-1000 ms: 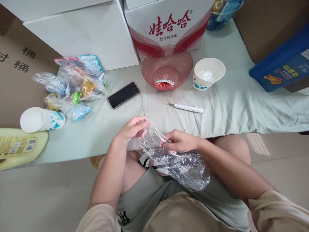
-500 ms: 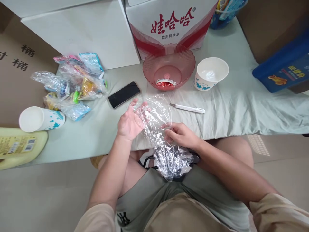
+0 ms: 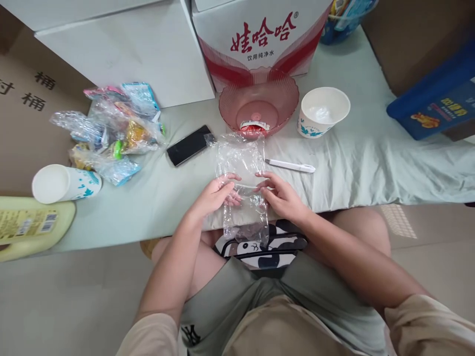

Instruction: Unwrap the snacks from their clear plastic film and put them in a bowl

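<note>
A clear plastic bag lies stretched across the front edge of the pale green cloth-covered surface, its lower end hanging over my lap. My left hand pinches the bag's left side and my right hand pinches its right side, fingers curled on the film. Just beyond the bag stands a pink ribbed bowl with a red-and-white packet inside. A white pen-like tool lies right of the bag, and a black phone lies to its left.
A white paper cup stands right of the bowl; another lies on its side at the left. A heap of snack packets in plastic, a yellow bottle, white and red-printed boxes and a blue box ring the surface.
The bag went from crumpled over my lap to spread flat on the cloth's front edge. Both hands moved up and now grip its two sides.
</note>
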`<action>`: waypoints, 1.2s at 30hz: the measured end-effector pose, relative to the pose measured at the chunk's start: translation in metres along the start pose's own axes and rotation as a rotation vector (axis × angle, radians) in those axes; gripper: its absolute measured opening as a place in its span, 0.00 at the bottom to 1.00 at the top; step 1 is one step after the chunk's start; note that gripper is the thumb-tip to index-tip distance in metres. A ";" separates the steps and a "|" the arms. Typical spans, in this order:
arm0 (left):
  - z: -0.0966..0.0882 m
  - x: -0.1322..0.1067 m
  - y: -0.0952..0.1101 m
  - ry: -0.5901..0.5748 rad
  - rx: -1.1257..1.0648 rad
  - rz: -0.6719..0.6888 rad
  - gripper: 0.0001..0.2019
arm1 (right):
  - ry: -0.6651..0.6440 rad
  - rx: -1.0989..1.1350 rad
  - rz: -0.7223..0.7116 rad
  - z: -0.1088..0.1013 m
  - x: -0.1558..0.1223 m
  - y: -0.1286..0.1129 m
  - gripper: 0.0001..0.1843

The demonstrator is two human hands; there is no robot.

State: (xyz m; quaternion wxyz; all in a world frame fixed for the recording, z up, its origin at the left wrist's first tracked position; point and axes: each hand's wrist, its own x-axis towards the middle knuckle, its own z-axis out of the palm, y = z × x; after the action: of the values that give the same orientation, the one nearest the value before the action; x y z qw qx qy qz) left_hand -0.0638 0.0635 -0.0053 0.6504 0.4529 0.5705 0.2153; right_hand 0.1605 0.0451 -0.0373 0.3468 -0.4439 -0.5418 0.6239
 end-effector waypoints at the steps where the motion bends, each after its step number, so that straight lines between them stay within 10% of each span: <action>1: -0.002 -0.001 0.001 0.008 0.032 0.001 0.19 | 0.007 0.007 -0.004 0.000 0.000 0.001 0.21; 19: -0.008 -0.004 -0.011 -0.250 -0.302 0.262 0.18 | -0.268 0.206 -0.097 -0.004 -0.005 -0.006 0.37; 36: -0.014 -0.004 -0.005 -0.207 -0.316 0.195 0.12 | -0.065 -0.069 -0.296 -0.010 -0.004 -0.008 0.15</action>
State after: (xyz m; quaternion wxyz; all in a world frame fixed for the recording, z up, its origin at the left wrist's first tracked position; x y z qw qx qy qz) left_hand -0.0787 0.0630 -0.0065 0.7446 0.4179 0.4134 0.3163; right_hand 0.1712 0.0469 -0.0288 0.4019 -0.3502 -0.6334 0.5610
